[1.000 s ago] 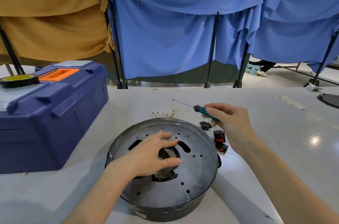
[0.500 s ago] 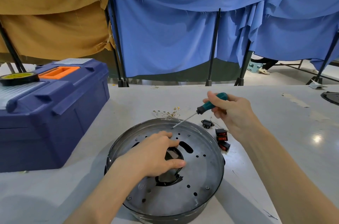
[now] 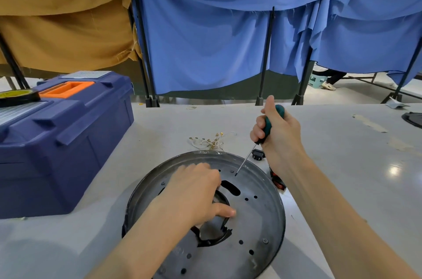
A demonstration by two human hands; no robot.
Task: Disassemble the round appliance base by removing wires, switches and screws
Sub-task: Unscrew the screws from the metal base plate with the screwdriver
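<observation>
left hand (image 3: 194,194) spread on base (image 3: 255,221) | right hand (image 3: 280,137) grips screwdriver (image 3: 267,126) — tip down | toolbox (image 3: 68,141) left, wires (image 3: 210,140) behind

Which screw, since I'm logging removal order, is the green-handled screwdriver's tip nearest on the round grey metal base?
The screw at the far rim of the round grey metal base, beside the green-handled screwdriver tip; other screws lie left and nearer.

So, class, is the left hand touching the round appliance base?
Touching: the head view shows the left hand resting on the round appliance base.
</observation>
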